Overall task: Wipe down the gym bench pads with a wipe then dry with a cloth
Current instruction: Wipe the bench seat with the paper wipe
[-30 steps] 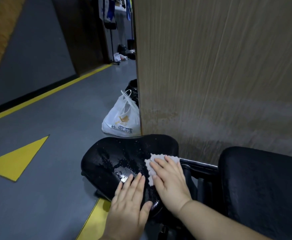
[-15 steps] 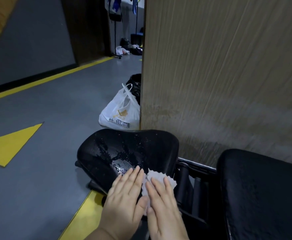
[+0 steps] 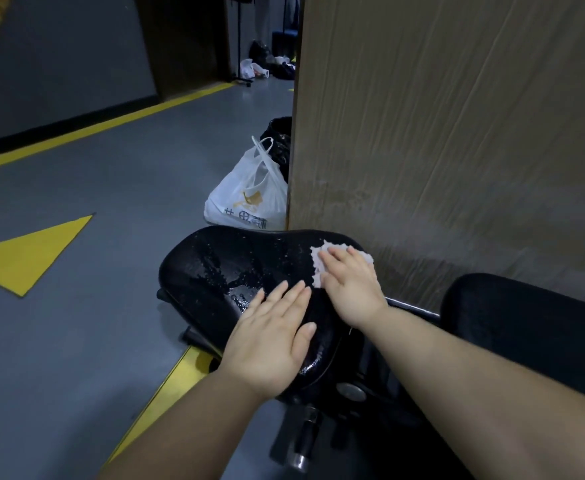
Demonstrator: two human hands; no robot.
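Head camera looks down on a black seat pad (image 3: 211, 268), wet with droplets and a small pool (image 3: 241, 295) near its middle. The right grip (image 3: 351, 289) lies flat with fingers straight and together, pressing a white wipe (image 3: 319, 259) onto the far right corner of the pad; the wipe's ragged edges show past the fingertips and along the thumb side. The left grip (image 3: 270, 344) is spread flat too, holding nothing, its palm on the pad's near edge and its fingertips just beside the pool. The two grips sit close but apart.

To the right, across a dark metal frame bar (image 3: 414, 309), stands a second black pad (image 3: 526, 327). A wood-grain panel (image 3: 457, 133) rises just behind both pads. On the grey floor (image 3: 111, 174) beyond the seat pad, a white plastic bag (image 3: 249, 199) with printed characters leans by the panel's corner, a black bag (image 3: 279, 136) behind it. A yellow triangle (image 3: 31, 251) and yellow lines (image 3: 176, 379) mark the floor.
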